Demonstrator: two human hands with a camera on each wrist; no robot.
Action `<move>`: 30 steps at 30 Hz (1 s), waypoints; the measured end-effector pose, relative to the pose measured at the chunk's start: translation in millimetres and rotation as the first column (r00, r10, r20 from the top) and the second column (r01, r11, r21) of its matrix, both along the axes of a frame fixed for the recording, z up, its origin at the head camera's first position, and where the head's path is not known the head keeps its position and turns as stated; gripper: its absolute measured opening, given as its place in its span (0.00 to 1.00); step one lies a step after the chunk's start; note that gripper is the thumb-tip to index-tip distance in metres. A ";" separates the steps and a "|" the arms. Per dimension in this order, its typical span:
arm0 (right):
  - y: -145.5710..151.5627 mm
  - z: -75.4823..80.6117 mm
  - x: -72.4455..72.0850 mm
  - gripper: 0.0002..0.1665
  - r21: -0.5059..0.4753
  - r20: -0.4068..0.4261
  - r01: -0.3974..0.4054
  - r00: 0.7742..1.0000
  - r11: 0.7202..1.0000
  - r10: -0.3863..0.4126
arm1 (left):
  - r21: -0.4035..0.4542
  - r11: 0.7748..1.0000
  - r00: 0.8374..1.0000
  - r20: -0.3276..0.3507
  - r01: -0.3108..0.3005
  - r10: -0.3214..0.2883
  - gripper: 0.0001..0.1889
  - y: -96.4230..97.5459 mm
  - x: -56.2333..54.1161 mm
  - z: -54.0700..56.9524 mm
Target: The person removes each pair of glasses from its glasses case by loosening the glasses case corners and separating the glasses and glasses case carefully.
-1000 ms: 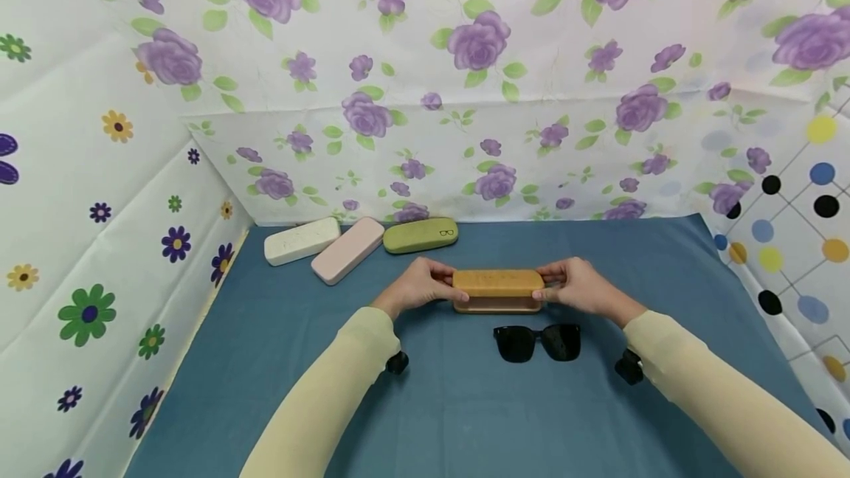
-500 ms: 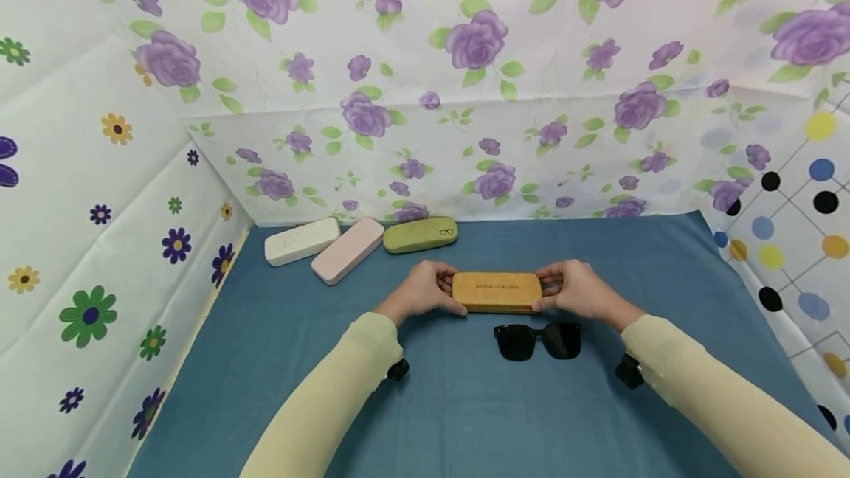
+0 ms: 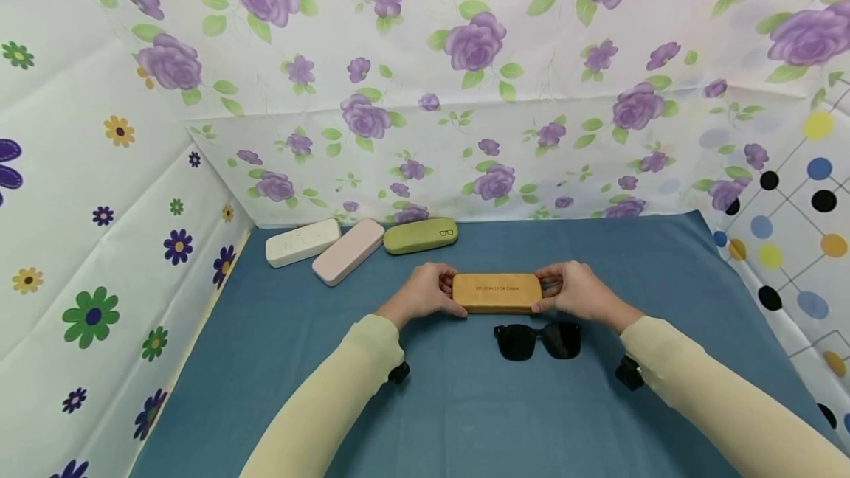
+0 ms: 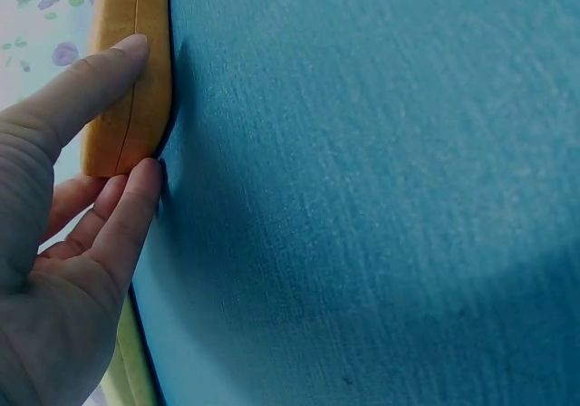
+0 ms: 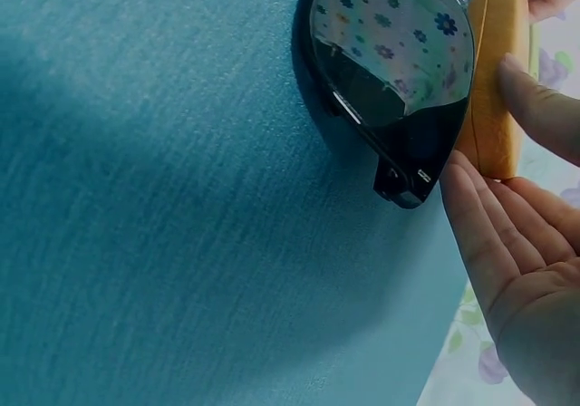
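A tan-orange glasses case (image 3: 497, 292) with dark lettering on its lid lies closed on the blue cloth in the head view. My left hand (image 3: 427, 291) grips its left end. In the left wrist view, the thumb (image 4: 107, 72) lies across the seam on the front while the other fingers touch the end. The opposite end is held by my right hand (image 3: 576, 291), its thumb (image 5: 535, 98) on the front and its fingers against the end in the right wrist view. Just in front of the case lie black sunglasses (image 3: 538, 341), lenses toward me.
Toward the back left lie a white case (image 3: 302, 243), a pink case (image 3: 348, 251) and a green case (image 3: 420, 235) with a glasses drawing. Blue cloth (image 3: 505, 419) covers the table. Flower-patterned sheets (image 3: 425, 131) rise behind and at the left; a dotted sheet (image 3: 797, 242) stands at the right.
One second ago the tan-orange case stood partly open at the front; half a second ago its lid was down. Both hands have stayed at its ends, and the sunglasses have not moved.
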State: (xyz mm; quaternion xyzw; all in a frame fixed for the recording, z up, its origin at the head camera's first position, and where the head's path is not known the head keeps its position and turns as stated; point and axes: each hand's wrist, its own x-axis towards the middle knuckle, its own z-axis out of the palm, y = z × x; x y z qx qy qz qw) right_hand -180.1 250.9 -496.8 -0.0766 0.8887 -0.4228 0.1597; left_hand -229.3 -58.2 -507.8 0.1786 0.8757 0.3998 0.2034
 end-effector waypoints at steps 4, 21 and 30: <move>-0.3 -0.6 -0.9 0.44 -0.008 0.003 -0.005 1.000 1.000 0.005 | -0.023 1.000 1.000 -0.022 0.007 -0.008 0.33 0.6 0.1 1.4; -8.3 -3.4 -3.9 0.52 0.087 -0.054 -0.070 0.996 0.994 0.074 | -0.108 0.994 0.998 -0.057 0.034 -0.041 0.35 3.1 2.2 6.7; -2.2 2.0 -7.7 0.46 0.104 -0.074 -0.073 0.994 0.992 0.081 | -0.163 0.984 0.986 -0.135 0.075 -0.097 0.27 10.4 -0.9 10.4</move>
